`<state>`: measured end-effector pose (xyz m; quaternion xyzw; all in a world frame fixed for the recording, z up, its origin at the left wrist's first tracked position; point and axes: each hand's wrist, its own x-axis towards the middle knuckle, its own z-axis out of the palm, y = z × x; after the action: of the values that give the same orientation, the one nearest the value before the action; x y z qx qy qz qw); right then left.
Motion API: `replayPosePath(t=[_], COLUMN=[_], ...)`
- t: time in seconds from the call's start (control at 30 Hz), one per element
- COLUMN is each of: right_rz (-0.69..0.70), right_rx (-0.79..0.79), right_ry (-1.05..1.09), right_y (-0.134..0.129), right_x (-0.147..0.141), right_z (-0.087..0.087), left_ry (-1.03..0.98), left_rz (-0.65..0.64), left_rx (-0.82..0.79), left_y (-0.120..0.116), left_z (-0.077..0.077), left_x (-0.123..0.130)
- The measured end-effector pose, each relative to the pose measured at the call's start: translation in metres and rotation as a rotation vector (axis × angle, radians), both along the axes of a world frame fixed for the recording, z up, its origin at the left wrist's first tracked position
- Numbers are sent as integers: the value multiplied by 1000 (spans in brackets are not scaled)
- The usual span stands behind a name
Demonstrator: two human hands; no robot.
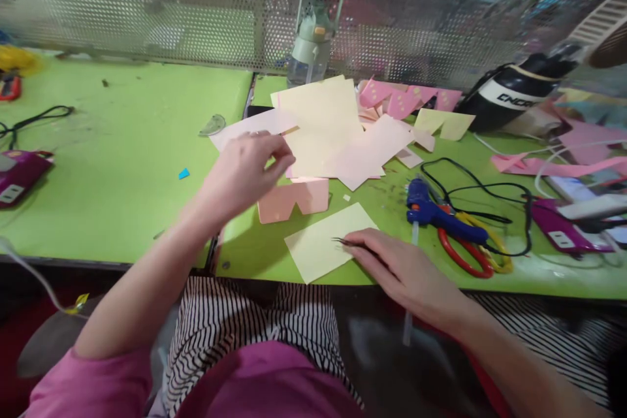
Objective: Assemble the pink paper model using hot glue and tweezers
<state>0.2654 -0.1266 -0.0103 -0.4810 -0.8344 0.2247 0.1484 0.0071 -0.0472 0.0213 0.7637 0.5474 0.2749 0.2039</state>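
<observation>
My right hand (396, 264) is closed round a pair of dark tweezers (337, 240). Their thin tips point left, over a cream paper sheet (313, 255) near the table's front edge. Above the papers, farther left, is my left hand (249, 170), its fingers curled and the thumb close to the fingertips. Whether something small sits in that pinch cannot be made out. Just below it lies a pink paper piece (277, 204) with a notch cut in its lower edge. A tiny pale scrap (347, 198) rests between the pink piece and the cream sheet.
Behind my hands lies a pile of cream and pink sheets (328, 117). To the right are a blue glue gun (441, 215), red-handled scissors (465, 255) and a tangled black cord. A water bottle (313, 39) stands at the back, before a perforated metal screen (196, 6).
</observation>
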Motion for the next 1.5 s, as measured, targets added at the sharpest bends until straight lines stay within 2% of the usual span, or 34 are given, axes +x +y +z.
replayPosePath(t=[0.07, 0.13, 0.2, 0.3, 0.37, 0.43, 0.5, 0.6, 0.7, 0.83, 1.3, 1.4, 1.5], right_rz=[-32, -46, -38, 16, 55, 55, -15, -128, -65, -5, -2, -52, -133], right_rx=[-41, -66, -92, -176, -202, -158, -59, 64, 170, 276, 193, 121, -22], right_ry=[41, 65, 83, 107, 112, 109, 83, -42, -139, -193, -196, -147, -95], right_y=[-6, -12, -20, -34, -40, -41, -37, -27, -19, -16, -5, -2, 1], right_x=[0, -1, -3, -8, -9, -6, -1, 6, 5, -3, -6, -5, -4], right_z=[1, 4, 8, 12, 11, 8, 4, -2, -9, -18, -20, -17, -12], left_ry=[-50, -121, -183, -244, -261, -251, -201, -49, 78, 114, 57, 57, 53], left_rz=[-107, -233, -220, -267, -319, -347, -338, -281, -248, -233, -221, -215, -214], left_rx=[-12, -72, -72, -48, -46, -55, -30, 125, 242, 278, 322, 325, 321], left_y=[-30, -59, -81, -101, -108, -112, -114, -116, -119, -122, -122, -122, -122], left_z=[-3, -17, -37, -59, -63, -62, -60, -63, -72, -78, -81, -80, -80], left_x=[6, 15, 25, 35, 37, 36, 35, 35, 40, 43, 41, 41, 41])
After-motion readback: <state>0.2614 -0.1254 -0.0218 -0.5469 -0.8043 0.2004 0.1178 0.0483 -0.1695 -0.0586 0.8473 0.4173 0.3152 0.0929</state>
